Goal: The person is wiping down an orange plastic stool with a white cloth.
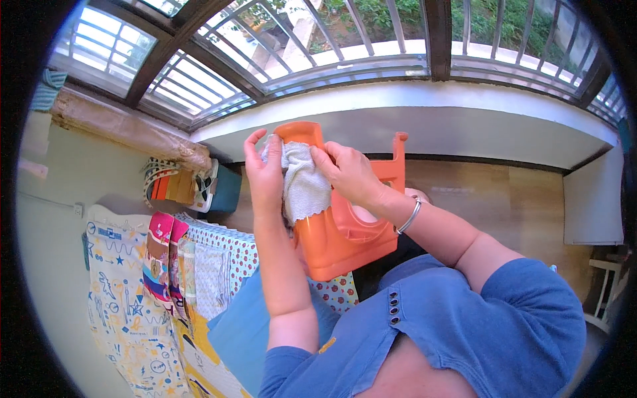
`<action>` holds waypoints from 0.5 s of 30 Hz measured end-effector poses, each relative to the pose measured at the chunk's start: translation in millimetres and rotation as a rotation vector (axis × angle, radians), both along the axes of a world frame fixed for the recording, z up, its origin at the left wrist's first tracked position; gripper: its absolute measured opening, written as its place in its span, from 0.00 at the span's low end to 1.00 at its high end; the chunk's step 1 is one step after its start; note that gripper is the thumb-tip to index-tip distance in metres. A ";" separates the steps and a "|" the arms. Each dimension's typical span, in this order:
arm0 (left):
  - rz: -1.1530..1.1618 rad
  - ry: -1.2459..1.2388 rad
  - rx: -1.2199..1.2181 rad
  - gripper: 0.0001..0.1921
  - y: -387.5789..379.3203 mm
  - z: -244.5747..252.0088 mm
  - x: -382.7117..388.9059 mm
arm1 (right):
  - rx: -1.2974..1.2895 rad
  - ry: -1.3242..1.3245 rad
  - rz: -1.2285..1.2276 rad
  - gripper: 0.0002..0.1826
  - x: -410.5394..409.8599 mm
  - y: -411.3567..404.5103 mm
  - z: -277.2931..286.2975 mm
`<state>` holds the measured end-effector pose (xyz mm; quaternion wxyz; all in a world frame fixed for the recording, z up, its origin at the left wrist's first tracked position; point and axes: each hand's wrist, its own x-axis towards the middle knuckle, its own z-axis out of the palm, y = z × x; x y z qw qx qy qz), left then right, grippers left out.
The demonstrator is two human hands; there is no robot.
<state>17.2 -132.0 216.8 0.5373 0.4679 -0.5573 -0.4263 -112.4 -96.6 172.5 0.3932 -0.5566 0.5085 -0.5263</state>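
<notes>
An orange moulded plastic frame [326, 248] is held up in front of my chest. It has a broad rounded upright, a round opening and a thinner post at the right. A grey-white cloth [307, 186] lies over the upright, leaving its top and base bare. My left hand [266, 171] grips the cloth and the upright's left side, thumb on the near face and fingers partly hidden. From the right, my right hand [351, 171] pinches the cloth's upper edge against the plastic between thumb and fingers.
At left is a bed with a patterned sheet [219, 239], folded cloths [166, 253] and a blue cushion [268, 303]. A blue-grey bin [226, 186] stands in the corner. Barred windows [348, 35] rise above a white ledge [398, 94]. A white cabinet [592, 199] is at right.
</notes>
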 end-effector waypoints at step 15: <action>0.289 -0.054 -0.550 0.16 45.4 18.9 -32.4 | -0.231 0.493 -0.083 0.16 5.9 10.2 39.7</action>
